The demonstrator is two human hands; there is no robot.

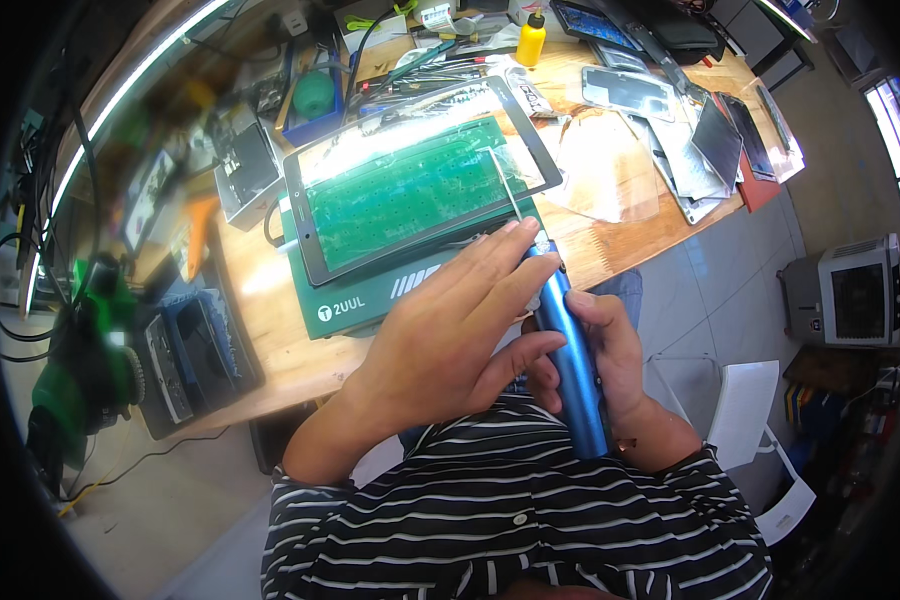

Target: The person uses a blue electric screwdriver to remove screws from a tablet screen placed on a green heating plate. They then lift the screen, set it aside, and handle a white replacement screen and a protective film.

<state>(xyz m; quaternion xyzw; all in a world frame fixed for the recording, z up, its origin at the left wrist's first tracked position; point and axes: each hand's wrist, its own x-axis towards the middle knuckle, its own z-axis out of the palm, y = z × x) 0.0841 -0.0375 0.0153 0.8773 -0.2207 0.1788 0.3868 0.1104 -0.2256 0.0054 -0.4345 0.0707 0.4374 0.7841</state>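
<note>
A blue cylindrical hand tool points away from me, with a thin bent metal rod at its far end. My right hand grips its body from the right, fingers curled round it. From the left, my left hand lies over the tool's front end, fingers together and thumb against the blue body. Beyond my hands, a clear tablet screen glass with a black frame rests at a slant on a green plate machine with rows of small holes. The rod's bent tip appears over the glass's right part.
A yellow bottle and scattered tools stand at the back. Phone parts and flat panels crowd the table's right. A grey box and dark tray sit left. A white chair stands on the floor to the right.
</note>
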